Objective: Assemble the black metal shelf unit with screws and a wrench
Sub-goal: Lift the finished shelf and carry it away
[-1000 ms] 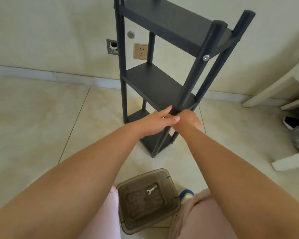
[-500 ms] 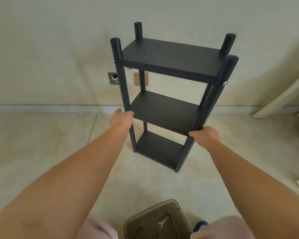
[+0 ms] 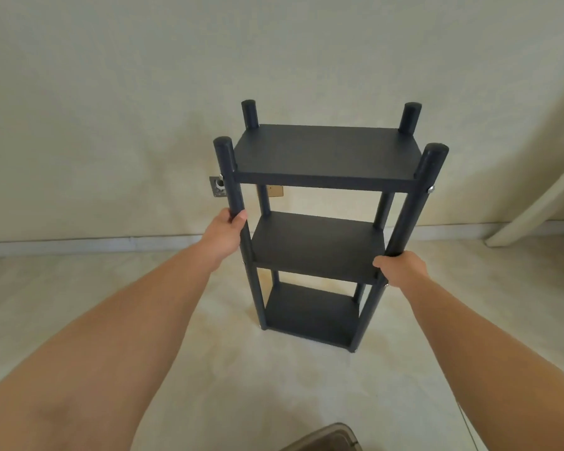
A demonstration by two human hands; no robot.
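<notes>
The black shelf unit (image 3: 319, 222) stands upright on the tiled floor (image 3: 144, 288), near the wall's skirting edge, its long axis vertical and its three boards level one above another. It sits straight ahead of the person, broad side towards them, with the four posts rising a little above the top board.

Each front post is held. The left hand (image 3: 226, 232) is wrapped round the front left post between the top and middle boards, thumb lying along the tube. The right hand (image 3: 401, 266) curls round the front right post lower down, at the level of the middle board, right by a silver screw head. Both arms are stretched about equally, so neither is clearly nearer.

From this hold, any shift or turn would pivot about the unit's upright axis, I'd judge.

A brown plastic box (image 3: 323, 439) shows its corner at the near floor edge.
</notes>
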